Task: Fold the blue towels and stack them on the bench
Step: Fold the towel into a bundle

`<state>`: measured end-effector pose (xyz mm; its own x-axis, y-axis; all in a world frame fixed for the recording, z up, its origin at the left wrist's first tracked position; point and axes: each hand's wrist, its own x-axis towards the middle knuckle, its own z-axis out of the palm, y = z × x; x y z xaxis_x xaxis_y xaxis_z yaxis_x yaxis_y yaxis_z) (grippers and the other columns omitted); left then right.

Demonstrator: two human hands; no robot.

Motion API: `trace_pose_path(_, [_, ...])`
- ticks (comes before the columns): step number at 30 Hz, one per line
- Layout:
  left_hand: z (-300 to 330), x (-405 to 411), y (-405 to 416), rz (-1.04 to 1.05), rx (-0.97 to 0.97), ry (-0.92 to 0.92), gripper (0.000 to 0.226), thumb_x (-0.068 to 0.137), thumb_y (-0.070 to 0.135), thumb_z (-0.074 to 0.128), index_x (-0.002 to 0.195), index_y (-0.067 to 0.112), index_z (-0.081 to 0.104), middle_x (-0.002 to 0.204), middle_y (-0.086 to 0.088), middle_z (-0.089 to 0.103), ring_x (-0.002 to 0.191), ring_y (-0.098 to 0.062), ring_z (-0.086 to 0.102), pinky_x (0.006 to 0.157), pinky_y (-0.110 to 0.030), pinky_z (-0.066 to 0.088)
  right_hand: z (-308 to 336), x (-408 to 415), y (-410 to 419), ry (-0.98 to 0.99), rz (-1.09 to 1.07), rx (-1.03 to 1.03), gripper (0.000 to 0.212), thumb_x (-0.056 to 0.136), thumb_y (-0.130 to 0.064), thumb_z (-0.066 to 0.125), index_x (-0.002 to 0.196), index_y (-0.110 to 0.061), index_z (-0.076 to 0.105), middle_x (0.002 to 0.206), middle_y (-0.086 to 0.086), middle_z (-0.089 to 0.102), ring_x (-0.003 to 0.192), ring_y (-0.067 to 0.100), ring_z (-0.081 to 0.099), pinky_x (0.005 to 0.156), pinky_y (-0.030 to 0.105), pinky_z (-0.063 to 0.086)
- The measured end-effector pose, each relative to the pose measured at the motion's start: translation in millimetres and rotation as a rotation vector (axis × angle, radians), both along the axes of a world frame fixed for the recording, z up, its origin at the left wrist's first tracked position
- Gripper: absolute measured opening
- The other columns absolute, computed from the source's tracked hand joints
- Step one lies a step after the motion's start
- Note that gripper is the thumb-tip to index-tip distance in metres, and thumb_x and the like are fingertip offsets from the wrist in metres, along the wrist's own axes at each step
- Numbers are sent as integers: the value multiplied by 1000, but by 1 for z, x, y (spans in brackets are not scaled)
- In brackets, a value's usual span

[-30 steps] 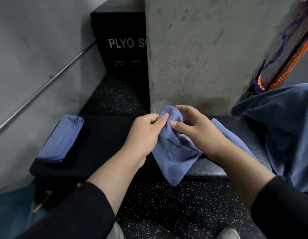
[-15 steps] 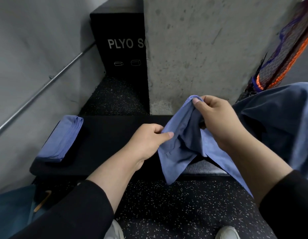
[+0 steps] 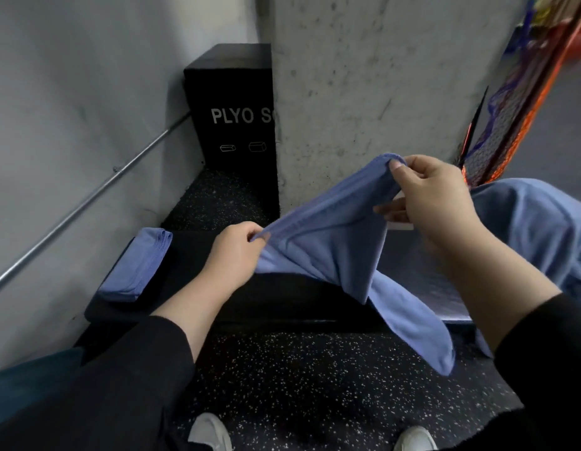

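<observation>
The head view looks down over a black padded bench [image 3: 198,255] that runs left to right across the middle of the scene. Above its middle, a blue towel [image 3: 331,242] is held up between both hands, with one hemmed edge stretched between them.

The left hand [image 3: 232,255] pinches the lower left end of that edge between thumb and curled fingers, low and just above the bench top. The right hand [image 3: 432,196] is higher and farther to the right; its thumb and fingers are curled round the other end of the edge, bunching the cloth at the top. The rest of the towel sags below the stretched edge, and a long fold hangs past the near edge of the bench toward the speckled rubber floor [image 3: 315,385].

At the far left end of the bench lies a folded blue towel [image 3: 136,265], flat on the padding and well apart from the held one. On the right, partly behind the right forearm, sits a loose heap of blue towels [image 3: 536,229] (how many, I cannot tell).

Beyond the bench stand a concrete pillar [image 3: 364,92] and a black plyo box [image 3: 233,109] lettered "PLYO". A metal rail [image 3: 87,200] slants along the grey left wall, and orange and purple netting [image 3: 516,109] hangs at the far right. Two pale shoe tips [image 3: 211,431] show at the near edge.
</observation>
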<state>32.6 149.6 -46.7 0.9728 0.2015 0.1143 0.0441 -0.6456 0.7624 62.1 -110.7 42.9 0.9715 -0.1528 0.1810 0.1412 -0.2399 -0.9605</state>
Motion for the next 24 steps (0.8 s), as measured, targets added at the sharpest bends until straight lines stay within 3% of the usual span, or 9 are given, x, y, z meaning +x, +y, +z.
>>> trace_pose_path(4, [31, -8, 20, 69, -260, -107, 23, 101, 28, 61, 82, 17, 69, 70, 1, 62, 69, -14, 59, 66, -44, 59, 26, -14, -11, -24, -40, 98, 25, 103, -27, 54, 104, -6, 68, 88, 9, 68, 78, 26, 76, 72, 38, 64])
trace_pose_path(8, [77, -16, 25, 52, -392, -173, 23, 105, 27, 54, 84, 21, 64, 82, -5, 64, 74, -20, 62, 55, -33, 56, 45, -30, -16, -122, -30, 95, 21, 103, -23, 55, 94, -11, 70, 87, 5, 71, 92, 23, 74, 89, 40, 60])
trace_pose_path(11, [110, -21, 24, 55, -364, -221, 24, 107, 25, 45, 89, 21, 60, 84, -7, 63, 65, -17, 59, 45, -28, 50, 58, -41, -19, -197, -67, 35, 22, 99, -30, 56, 87, -21, 72, 82, 3, 73, 91, 23, 74, 90, 50, 58])
trace_pose_path(15, [147, -28, 17, 43, -415, -348, 25, 107, 18, 44, 87, 19, 60, 81, -4, 63, 68, -14, 62, 56, -30, 57, 73, -55, -25, -308, -156, -26, 25, 93, -41, 54, 84, -22, 67, 84, 12, 70, 92, 37, 68, 83, 60, 54])
trace_pose_path(19, [178, -33, 17, -12, -575, -394, 23, 99, 27, 59, 85, 10, 55, 78, -9, 54, 72, -18, 51, 62, -31, 44, 84, -66, -34, -376, -210, -24, 28, 94, -45, 53, 87, -21, 65, 83, 12, 69, 84, 30, 68, 82, 59, 54])
trace_pose_path(22, [186, -32, 19, 11, -441, -393, 36, 97, 33, 57, 87, -2, 55, 80, -9, 51, 74, -19, 47, 66, -34, 43, 87, -69, -40, -343, -204, -35, 31, 93, -43, 54, 84, -16, 66, 83, 18, 68, 76, 32, 65, 77, 61, 55])
trace_pose_path(24, [184, -33, 19, 17, -258, -381, 34, 104, 26, 50, 92, -5, 55, 75, -9, 48, 67, -19, 45, 57, -27, 44, 88, -73, -42, -307, -195, -46, 29, 96, -40, 55, 81, -20, 70, 76, 12, 69, 73, 28, 68, 75, 59, 57])
